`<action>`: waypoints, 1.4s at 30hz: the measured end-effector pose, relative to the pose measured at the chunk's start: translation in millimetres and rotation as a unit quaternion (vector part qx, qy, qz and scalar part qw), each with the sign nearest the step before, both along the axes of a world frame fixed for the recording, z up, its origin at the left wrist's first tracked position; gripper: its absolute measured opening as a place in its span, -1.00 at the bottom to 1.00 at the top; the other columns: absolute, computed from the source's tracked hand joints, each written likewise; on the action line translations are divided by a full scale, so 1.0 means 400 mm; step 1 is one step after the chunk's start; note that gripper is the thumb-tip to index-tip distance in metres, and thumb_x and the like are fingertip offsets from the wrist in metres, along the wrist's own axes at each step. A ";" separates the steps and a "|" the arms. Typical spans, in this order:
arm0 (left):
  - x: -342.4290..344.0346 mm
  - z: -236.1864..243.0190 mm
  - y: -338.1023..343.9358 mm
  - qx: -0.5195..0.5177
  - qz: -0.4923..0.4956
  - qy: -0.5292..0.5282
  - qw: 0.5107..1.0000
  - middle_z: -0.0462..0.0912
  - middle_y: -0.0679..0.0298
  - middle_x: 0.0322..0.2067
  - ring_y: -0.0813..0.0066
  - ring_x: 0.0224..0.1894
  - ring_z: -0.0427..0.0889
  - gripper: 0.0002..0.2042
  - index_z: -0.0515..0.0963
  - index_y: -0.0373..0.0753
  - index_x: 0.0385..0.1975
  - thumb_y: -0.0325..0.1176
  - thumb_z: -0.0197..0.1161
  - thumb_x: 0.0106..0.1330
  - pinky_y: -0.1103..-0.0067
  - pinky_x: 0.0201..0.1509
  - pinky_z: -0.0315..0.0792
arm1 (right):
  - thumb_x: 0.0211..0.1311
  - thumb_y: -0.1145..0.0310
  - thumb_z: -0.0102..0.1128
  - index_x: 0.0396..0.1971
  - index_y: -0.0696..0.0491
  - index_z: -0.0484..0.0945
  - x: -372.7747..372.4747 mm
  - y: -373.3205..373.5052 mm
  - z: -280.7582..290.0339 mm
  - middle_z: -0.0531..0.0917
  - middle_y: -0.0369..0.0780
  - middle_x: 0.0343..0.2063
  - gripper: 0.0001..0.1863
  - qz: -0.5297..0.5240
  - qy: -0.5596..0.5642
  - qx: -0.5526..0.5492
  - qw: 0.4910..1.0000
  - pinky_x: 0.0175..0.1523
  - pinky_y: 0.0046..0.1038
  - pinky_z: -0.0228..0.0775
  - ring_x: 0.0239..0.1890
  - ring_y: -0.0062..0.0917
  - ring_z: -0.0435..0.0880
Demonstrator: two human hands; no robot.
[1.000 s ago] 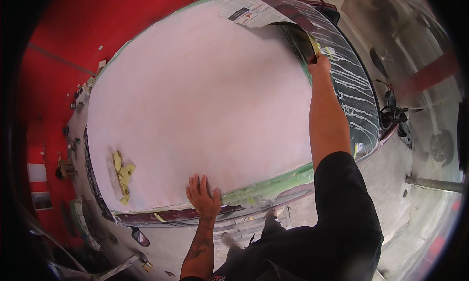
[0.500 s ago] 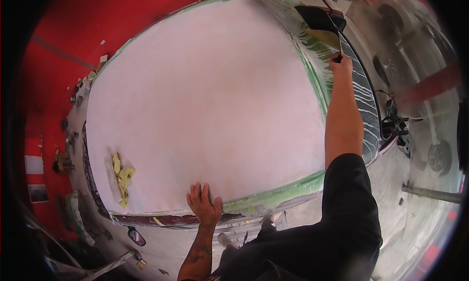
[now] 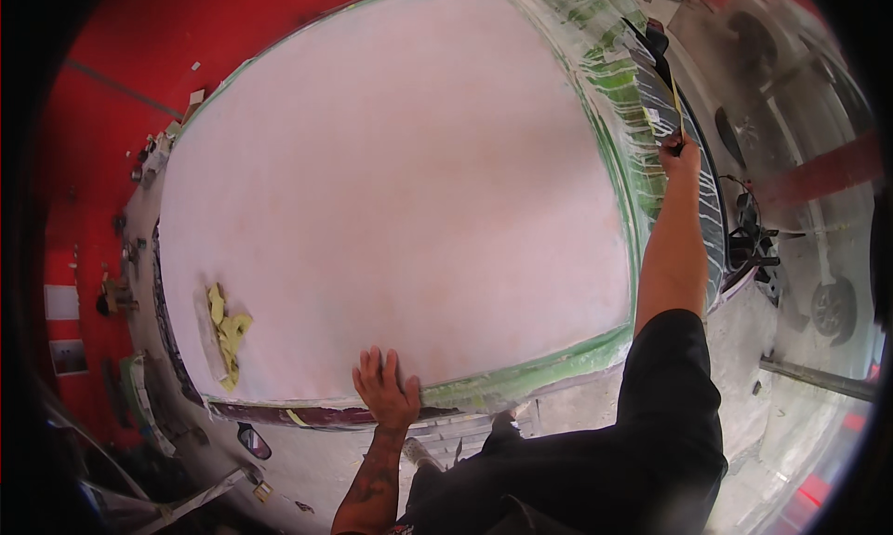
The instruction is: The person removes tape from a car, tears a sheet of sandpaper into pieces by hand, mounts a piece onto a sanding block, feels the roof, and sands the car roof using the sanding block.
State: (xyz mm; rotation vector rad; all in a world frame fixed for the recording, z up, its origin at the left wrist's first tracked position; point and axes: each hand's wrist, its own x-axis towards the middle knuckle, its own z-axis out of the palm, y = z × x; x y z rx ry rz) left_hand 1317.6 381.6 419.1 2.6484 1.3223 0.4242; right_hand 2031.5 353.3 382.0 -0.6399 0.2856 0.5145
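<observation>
A car's broad, pale pinkish-white roof panel [image 3: 391, 191] stretches in front of me. My left hand [image 3: 386, 391] rests flat on its near edge, fingers stretched out, with nothing in it. Over the far right side of the car, my right hand [image 3: 681, 153] is closed on the end of a thin, flexible sheet [image 3: 676, 100] that looks like sandpaper. It is black on one face and yellowish on the other, and now shows almost edge-on. Beneath that hand lies green-tinted masking film [image 3: 625, 84] beside dark glass streaked with white drips [image 3: 709, 209].
Crumpled yellow paper or cloth [image 3: 231, 335] lies on the panel's near left corner. Green masking [image 3: 521, 379] borders the near right edge. A side mirror [image 3: 253, 442] sticks out at the lower left. Black stand-like parts [image 3: 749, 237] are on the right, near a plastic-covered car [image 3: 809, 191].
My right hand has moved right and slightly nearer, and the sheet has turned from face-on to nearly edge-on. More of the green film shows. My left hand stays put.
</observation>
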 end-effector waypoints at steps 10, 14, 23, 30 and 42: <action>-0.003 0.005 -0.002 -0.015 -0.001 0.005 1.000 0.23 -0.04 0.28 -0.07 0.37 0.12 -0.46 0.34 -0.25 0.21 -0.20 0.15 0.23 -0.03 0.38 -0.10 | 0.36 0.39 0.07 -0.30 0.10 0.50 -0.153 -0.195 0.015 0.50 -0.31 -0.52 -0.90 -0.089 -0.018 -0.178 0.980 -0.48 -0.60 0.36 -0.54 -0.60 0.47; -0.007 0.013 -0.002 -0.014 0.021 -0.025 0.999 0.22 -0.02 0.28 -0.05 0.38 0.11 -0.47 0.35 -0.23 0.20 -0.20 0.18 0.22 -0.03 0.38 -0.11 | 0.34 0.36 0.09 -0.14 0.10 0.52 -0.374 -0.329 0.090 0.61 -0.27 -0.28 -0.81 -0.014 -0.130 -0.208 0.969 -0.21 -0.53 0.48 -0.24 -0.55 0.61; -0.039 -0.003 -0.023 0.010 0.031 -0.050 0.998 0.23 0.13 0.29 0.11 0.38 0.11 -0.48 0.34 -0.13 0.23 -0.16 0.20 0.26 0.05 0.40 -0.09 | 0.34 0.40 0.09 -0.27 0.16 0.51 -1.126 -0.592 0.297 0.59 -0.31 -0.38 -0.87 0.292 -0.302 -0.353 0.836 -0.18 -0.63 0.34 -0.32 -0.72 0.50; -0.129 0.133 -0.090 -0.275 -0.173 -0.298 0.897 0.61 0.20 -0.08 0.22 0.14 0.45 -0.72 0.60 -0.19 -0.11 -0.22 0.23 0.27 0.26 0.28 0.16 | 0.13 0.48 0.18 -0.46 0.11 0.59 -1.570 -0.733 0.443 0.61 -0.12 -0.62 -0.96 0.351 -0.608 -0.520 0.486 -0.42 -0.35 0.44 -0.60 -0.29 0.64; -0.654 0.323 -0.435 -0.222 -0.357 -0.198 0.885 0.61 0.30 -0.37 0.29 -0.24 0.57 -0.92 0.61 -0.17 -0.37 -0.35 0.25 0.20 0.40 -0.04 0.34 | -0.02 0.51 0.26 -0.48 0.04 0.55 -2.028 -0.669 0.512 0.57 -0.25 -0.56 -0.92 0.360 -0.776 -0.331 0.399 -0.40 -0.33 0.42 -0.48 -0.34 0.59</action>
